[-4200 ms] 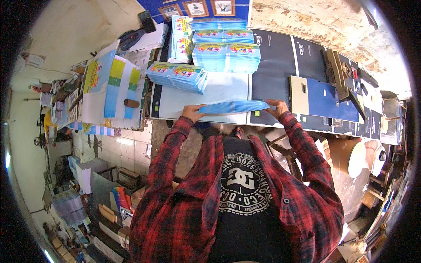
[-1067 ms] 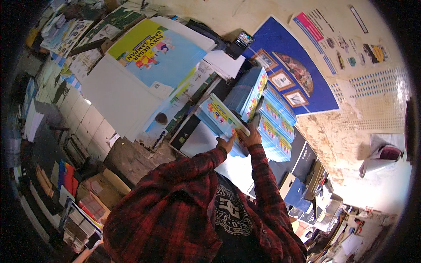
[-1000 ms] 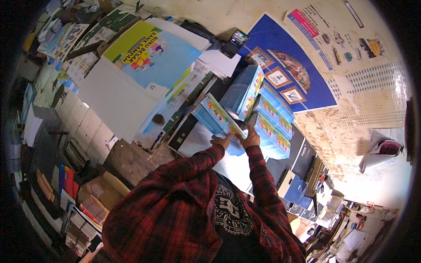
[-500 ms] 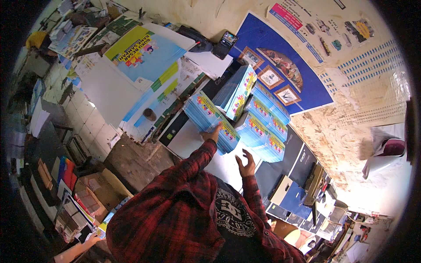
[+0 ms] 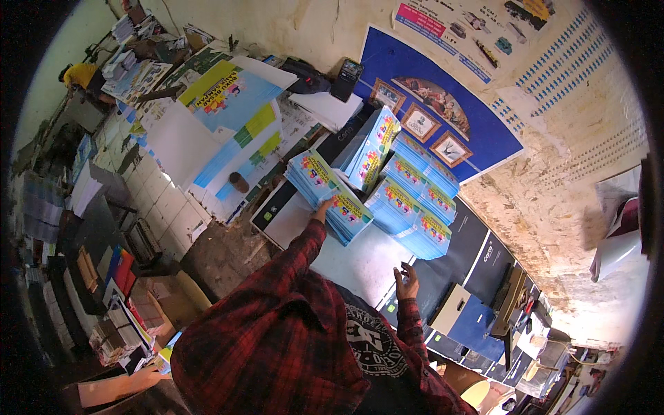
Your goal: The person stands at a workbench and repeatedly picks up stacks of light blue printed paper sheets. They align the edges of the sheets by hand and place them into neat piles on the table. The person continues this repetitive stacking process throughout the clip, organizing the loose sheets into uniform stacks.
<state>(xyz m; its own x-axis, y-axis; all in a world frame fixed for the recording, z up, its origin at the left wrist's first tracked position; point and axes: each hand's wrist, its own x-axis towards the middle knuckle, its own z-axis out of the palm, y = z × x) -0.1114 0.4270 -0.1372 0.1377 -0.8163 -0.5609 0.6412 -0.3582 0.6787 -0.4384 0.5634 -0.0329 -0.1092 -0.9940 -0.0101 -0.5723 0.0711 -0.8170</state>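
Small booklets with blue edges and yellow-and-blue covers stand in several piles on the worktable. My left hand [image 5: 322, 209] touches the near side of the left pile of booklets [image 5: 344, 209], its visible fingers stretched against the pile and partly hidden. My right hand [image 5: 407, 281] is raised near the front right pile [image 5: 423, 232], apart from it, fingers spread and holding nothing. Behind the left pile, a tilted pile of booklets [image 5: 373, 149] leans upright. More piles [image 5: 422, 173] stand close together to its right. Beneath my hands lies a pale, shiny board [image 5: 346, 266].
Large printed sheets [image 5: 221, 104] and white paper cover the table's far left. A phone [image 5: 346, 79] leans against the wall, beside a blue poster [image 5: 484, 145]. Dark boxes [image 5: 477, 259] line the right side. A cardboard box [image 5: 162, 304] sits at lower left. A person in yellow [image 5: 79, 75] bends far left.
My left hand has drawn back slightly to the left along the pile. My right hand has moved right and nearer to me, away from the piles. The view has shifted a little.
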